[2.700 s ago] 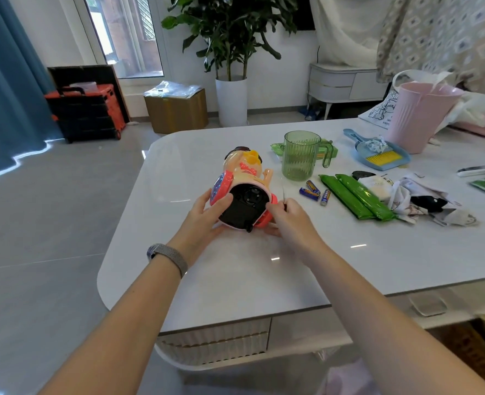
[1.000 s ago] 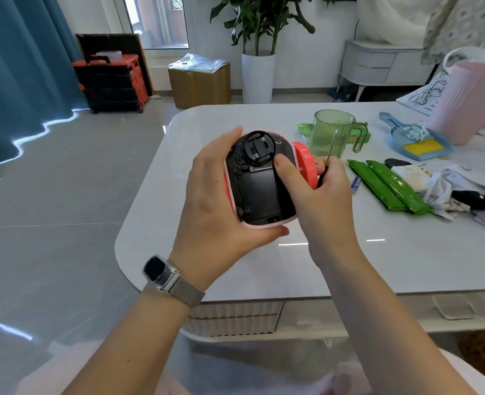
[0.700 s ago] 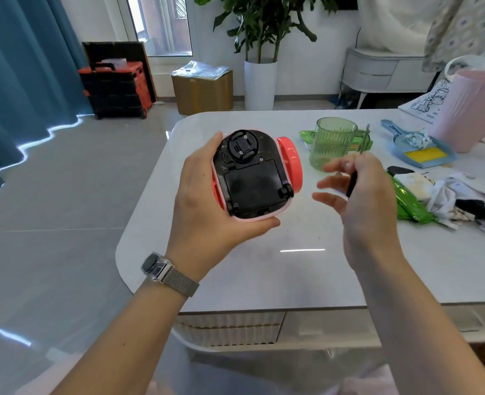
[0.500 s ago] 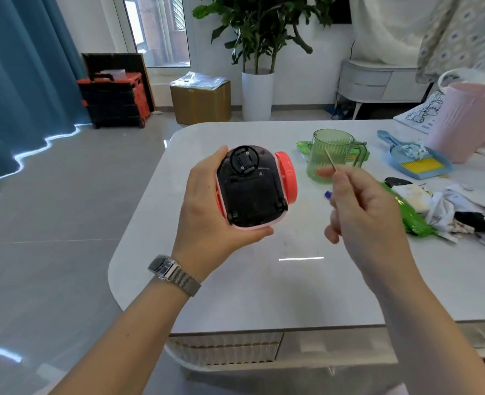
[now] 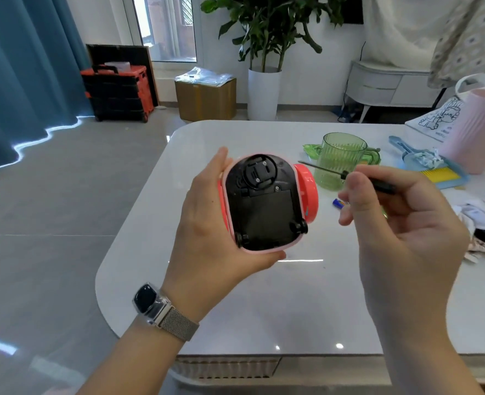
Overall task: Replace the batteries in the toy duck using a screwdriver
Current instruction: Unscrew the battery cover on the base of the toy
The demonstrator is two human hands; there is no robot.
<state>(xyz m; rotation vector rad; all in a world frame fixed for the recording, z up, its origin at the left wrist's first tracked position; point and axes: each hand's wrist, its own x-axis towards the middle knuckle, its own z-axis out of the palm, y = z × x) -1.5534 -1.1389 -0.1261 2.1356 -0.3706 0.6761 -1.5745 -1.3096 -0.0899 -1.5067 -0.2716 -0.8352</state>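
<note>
Above the near part of the white table (image 5: 235, 315), the left hand (image 5: 207, 238) grips the toy duck (image 5: 264, 206), lifted clear of the tabletop and turned so that its black underside faces the camera; the thumb lies along the lower pink edge, and the fingers wrap behind the body, out of sight. A round black fitting sits at the top of the underside, two small black wheels at its lower corners, and a red wheel (image 5: 307, 192) projects on the right flank. Beside the duck and apart from it, the right hand (image 5: 401, 223) pinches a slim screwdriver (image 5: 349, 175) by its black handle, the metal shaft pointing left toward the top of the red wheel, its tip near but not touching. Behind the shaft stands a green ribbed cup (image 5: 339, 161). One battery (image 5: 338, 203) lies on the table, partly hidden by the right fingers. Farther right are a blue dustpan (image 5: 446, 175) and a pink bin (image 5: 478, 132). A watch (image 5: 153, 303) circles the left wrist
</note>
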